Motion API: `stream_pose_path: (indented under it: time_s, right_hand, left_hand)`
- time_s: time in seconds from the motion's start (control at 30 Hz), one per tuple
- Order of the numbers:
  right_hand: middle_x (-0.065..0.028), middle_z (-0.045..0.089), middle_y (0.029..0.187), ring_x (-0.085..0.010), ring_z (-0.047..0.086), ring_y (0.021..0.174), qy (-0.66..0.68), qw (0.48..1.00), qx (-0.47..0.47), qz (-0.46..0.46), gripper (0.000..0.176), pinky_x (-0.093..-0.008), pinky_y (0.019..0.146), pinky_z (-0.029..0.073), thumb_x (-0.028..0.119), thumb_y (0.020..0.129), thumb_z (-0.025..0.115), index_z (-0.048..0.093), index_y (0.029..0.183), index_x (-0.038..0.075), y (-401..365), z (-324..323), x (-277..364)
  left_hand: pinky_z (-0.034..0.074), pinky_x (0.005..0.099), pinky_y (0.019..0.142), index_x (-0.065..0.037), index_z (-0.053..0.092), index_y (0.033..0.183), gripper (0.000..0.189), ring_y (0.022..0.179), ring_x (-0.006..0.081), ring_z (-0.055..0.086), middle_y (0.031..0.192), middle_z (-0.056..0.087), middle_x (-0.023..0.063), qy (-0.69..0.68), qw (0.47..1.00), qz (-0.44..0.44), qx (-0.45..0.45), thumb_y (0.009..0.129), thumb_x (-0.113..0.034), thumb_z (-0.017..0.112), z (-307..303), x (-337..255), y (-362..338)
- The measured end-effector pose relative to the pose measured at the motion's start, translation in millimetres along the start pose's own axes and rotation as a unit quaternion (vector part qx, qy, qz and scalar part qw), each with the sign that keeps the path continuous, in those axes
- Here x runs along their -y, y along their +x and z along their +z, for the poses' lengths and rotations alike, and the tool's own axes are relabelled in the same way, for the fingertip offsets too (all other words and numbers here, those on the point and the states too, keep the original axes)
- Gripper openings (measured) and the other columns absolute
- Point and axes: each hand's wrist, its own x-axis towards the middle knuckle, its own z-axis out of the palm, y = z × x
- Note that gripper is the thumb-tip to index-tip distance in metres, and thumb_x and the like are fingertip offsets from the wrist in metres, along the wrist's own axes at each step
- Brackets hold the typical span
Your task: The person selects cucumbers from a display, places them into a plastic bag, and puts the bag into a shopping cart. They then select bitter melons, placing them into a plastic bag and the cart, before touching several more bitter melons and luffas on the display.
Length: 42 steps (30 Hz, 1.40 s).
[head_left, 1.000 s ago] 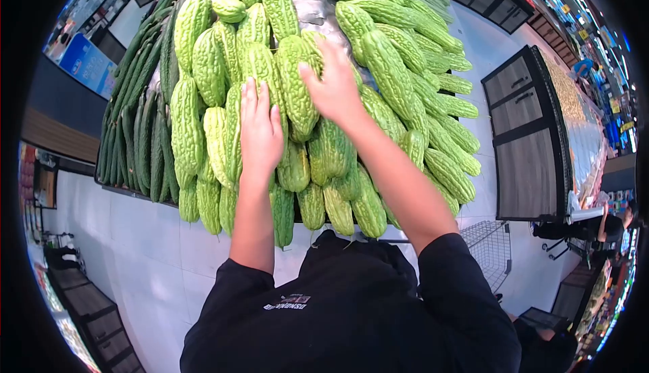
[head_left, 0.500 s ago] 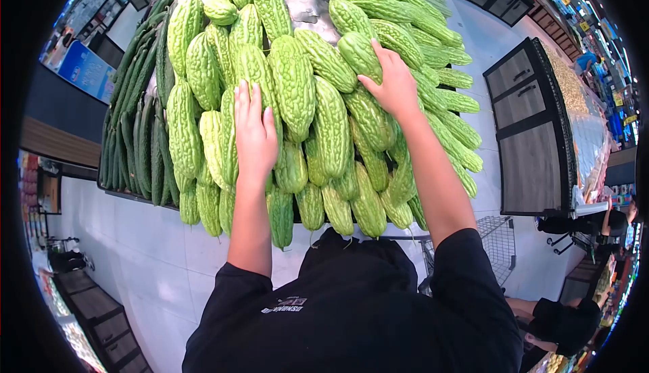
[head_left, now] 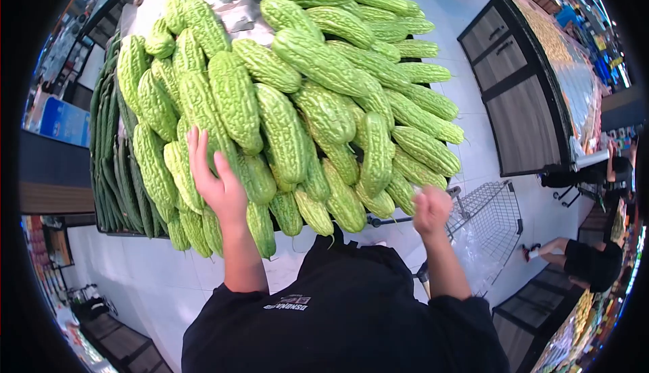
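Note:
A large pile of pale green bitter melons (head_left: 282,133) lies in front of me, warty and ridged. My left hand (head_left: 222,182) is over the pile's near left part, fingers apart and holding nothing, beside a yellowish-green bitter melon (head_left: 181,176). My right hand (head_left: 433,209) is off the pile's near right edge with its fingers curled closed. A small whitish bit shows at its fingertips, and I cannot tell what it holds. Near that hand, one bitter melon (head_left: 376,153) lies lengthwise on the others. Another long bitter melon (head_left: 320,62) lies slantwise across the top.
Dark green cucumber-like vegetables (head_left: 111,157) line the stand's left side. Beyond my right forearm are a wire shopping cart (head_left: 497,204) and clear plastic (head_left: 473,255). A dark cabinet stand (head_left: 517,89) is at right, with a person in dark clothes (head_left: 593,265) nearer me.
My right hand has left the bitter melon it touched, come back toward me and closed. My left hand has drawn back toward the near edge, fingers spread. The view has shifted.

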Motion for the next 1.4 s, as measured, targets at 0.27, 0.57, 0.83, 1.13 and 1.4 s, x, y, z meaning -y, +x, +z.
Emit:
stream_pose_path:
  time_s: [0.27,0.57,0.83,1.13,1.4]
  right_hand:
    - [-0.0206,0.057,0.125,-0.0297,0.060,0.106,-0.352,0.813,0.000,0.463,0.054,-0.0400,0.089,0.051,0.006,0.089,0.067,0.048,0.140,0.005,-292,-265,-69]
    - [-0.0299,0.053,0.137,-0.0436,0.054,0.125,-0.357,0.561,0.055,0.745,0.083,-0.0478,0.102,0.047,0.031,0.086,0.075,0.033,0.150,-0.002,-588,-352,-9]
    - [-0.0162,0.061,0.069,-0.0252,0.058,0.043,-0.097,0.622,0.050,0.776,0.032,-0.0384,0.039,0.046,0.016,0.104,0.050,0.039,0.129,-0.001,-597,-376,-24]
    - [-0.0159,0.061,0.068,-0.0256,0.059,0.044,-0.116,0.673,0.076,0.727,0.033,-0.0384,0.040,0.046,0.012,0.102,0.051,0.041,0.130,-0.002,-602,-398,-74]
    - [-0.0253,0.060,0.114,-0.0368,0.060,0.109,-0.431,0.750,0.099,0.491,0.049,-0.0467,0.092,0.051,0.009,0.090,0.068,0.047,0.133,-0.001,-566,-403,-104]
  left_hand:
    - [0.051,0.0436,0.086,-0.001,0.061,0.103,0.020,0.092,0.0294,0.060,0.098,0.062,0.0137,-0.341,0.897,0.250,0.127,0.088,0.004,0.050,56,-126,-102]
    - [0.046,0.0487,0.095,-0.005,0.056,0.131,0.046,0.119,0.0307,0.055,0.125,0.058,0.0155,-0.213,0.742,0.244,0.587,0.087,-0.017,0.063,126,-207,-391]
    - [0.041,0.0501,0.099,-0.014,0.062,0.124,0.037,0.117,0.0252,0.058,0.134,0.057,0.0104,0.123,0.723,0.324,0.597,0.095,-0.036,0.056,124,-231,-447]
    - [0.039,0.0494,0.104,-0.015,0.068,0.113,0.028,0.106,0.0239,0.062,0.112,0.065,0.0067,0.155,0.721,0.308,0.601,0.094,-0.033,0.057,114,-239,-454]
    - [0.041,0.0461,0.103,-0.001,0.056,0.122,0.041,0.116,0.0387,0.051,0.120,0.056,0.0194,-0.057,0.965,0.125,0.225,0.084,-0.013,0.066,114,-210,-362]
